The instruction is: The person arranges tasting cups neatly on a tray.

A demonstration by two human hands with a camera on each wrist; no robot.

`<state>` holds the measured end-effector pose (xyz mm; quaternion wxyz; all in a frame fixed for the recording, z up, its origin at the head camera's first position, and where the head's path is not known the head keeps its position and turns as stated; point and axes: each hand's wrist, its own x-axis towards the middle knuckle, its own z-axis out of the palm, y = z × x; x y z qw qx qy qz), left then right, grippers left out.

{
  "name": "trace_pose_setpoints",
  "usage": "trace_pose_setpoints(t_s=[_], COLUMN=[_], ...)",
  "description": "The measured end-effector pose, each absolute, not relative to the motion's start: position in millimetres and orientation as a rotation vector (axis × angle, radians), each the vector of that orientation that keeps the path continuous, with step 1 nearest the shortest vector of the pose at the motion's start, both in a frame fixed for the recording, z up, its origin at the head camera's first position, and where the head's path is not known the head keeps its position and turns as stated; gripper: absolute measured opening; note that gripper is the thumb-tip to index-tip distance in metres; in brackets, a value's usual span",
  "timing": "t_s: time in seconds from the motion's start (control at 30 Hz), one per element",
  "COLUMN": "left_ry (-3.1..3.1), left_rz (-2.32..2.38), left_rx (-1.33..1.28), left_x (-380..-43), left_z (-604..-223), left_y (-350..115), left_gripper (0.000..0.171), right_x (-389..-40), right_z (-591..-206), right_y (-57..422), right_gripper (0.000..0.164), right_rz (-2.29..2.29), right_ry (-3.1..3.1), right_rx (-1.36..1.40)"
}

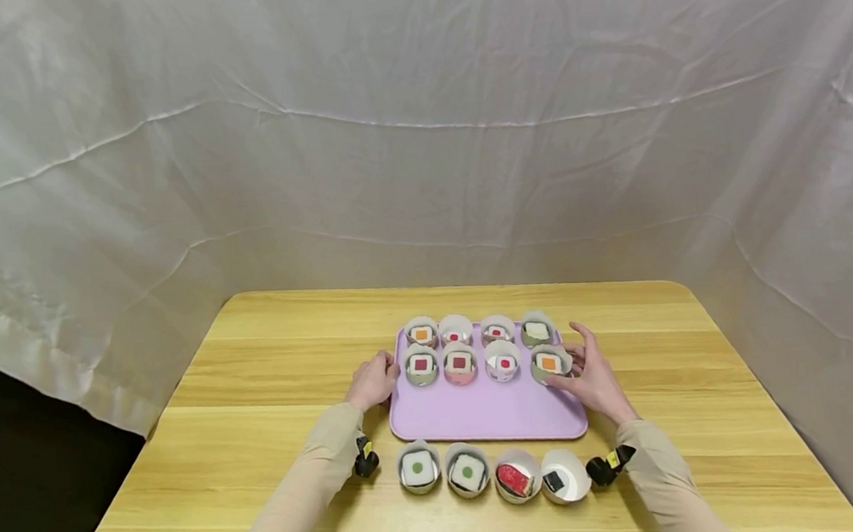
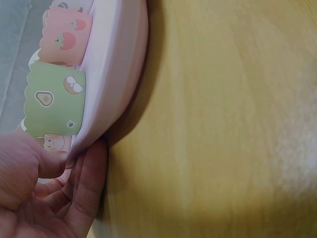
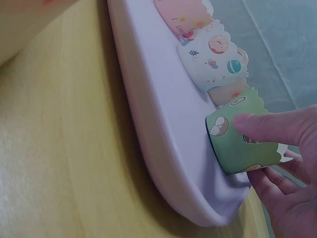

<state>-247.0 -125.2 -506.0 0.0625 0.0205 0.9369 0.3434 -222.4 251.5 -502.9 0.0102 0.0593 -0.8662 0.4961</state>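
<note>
My left hand (image 1: pixel 371 381) pinches the left rim of a lilac tray (image 1: pixel 476 412), thumb on top and fingers beneath, as the left wrist view shows. At the tray's right side, my right hand (image 1: pixel 591 377) holds a green paper baking cup (image 3: pixel 225 146) between thumb and fingers. Inside that cup lies a white block with an orange square (image 1: pixel 549 363). To its left in the near row stand a white cup (image 3: pixel 210 62), a pink cup (image 2: pixel 63 42) and a green cup (image 2: pixel 54 101). Behind them, a far row of several cups lines the tray's back edge.
In front of the tray, a row of several cups stands on the wooden table (image 1: pixel 270 378). Two hold white blocks with green dots (image 1: pixel 417 468), one a red piece (image 1: pixel 515 480), one a dark piece (image 1: pixel 554 481). Pale curtains (image 1: pixel 419 175) surround the table.
</note>
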Motion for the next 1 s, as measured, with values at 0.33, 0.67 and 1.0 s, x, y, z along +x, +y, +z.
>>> trace_pose_setpoints(t_s=[0.33,0.67,1.0], left_ry=[2.832,2.830,2.836], left_rz=[1.029,1.036,1.035], left_rx=[0.055,0.053,0.058], left_x=[-248.0,-247.8,-247.8], left_z=[-507.4,-508.1,-507.1], left_y=[-125.1,-125.5,-125.2], left_gripper=[0.013,0.013,0.014], right_x=[-226.3,-225.4,-227.2], right_z=[-507.3,-507.6,-507.3], right_y=[252.4,252.8,257.3], right_gripper=[0.101,0.088,0.042], right_rz=[1.631,1.519,1.152], right_ry=[-2.641,-2.652,-2.824], right_rx=[0.223,0.196,-0.001])
